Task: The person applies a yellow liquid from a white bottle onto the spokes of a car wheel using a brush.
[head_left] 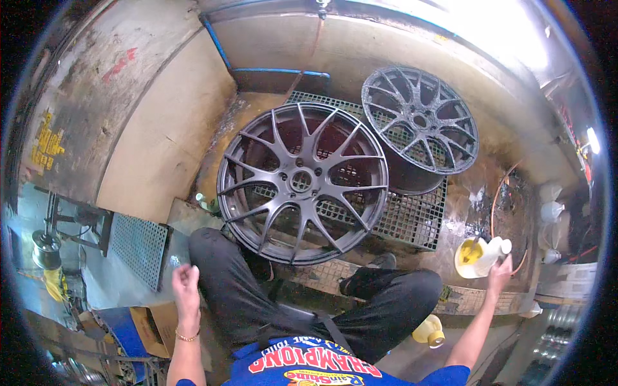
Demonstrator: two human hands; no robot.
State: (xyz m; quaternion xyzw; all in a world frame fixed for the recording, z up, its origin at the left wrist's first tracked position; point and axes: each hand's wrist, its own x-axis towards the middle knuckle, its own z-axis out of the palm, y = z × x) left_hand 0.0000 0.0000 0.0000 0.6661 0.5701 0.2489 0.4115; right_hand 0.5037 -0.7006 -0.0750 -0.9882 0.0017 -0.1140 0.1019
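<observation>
My left hand (187,287) is raised beside my left knee, fingers curled in with nothing visible in them. Out to the right, my right hand (500,273) grips a small white plastic bottle (496,247). The bottle is beside a cut-open pale jug (465,265) with something yellow and a dark handle-like piece inside. In front of my knees a dark grey multi-spoke wheel rim (301,181) faces up, touched by neither hand. A second wheel rim (420,121), speckled with pale foam or droplets, lies behind it to the right.
Both rims lie over a green plastic grate (412,222) on a wet floor. Stained walls (167,109) enclose the left and back. A yellowish jug (428,330) stands by my right thigh. An orange hose (494,204) runs along the right, near several white bottles (551,212). A cardboard box (154,328) is at lower left.
</observation>
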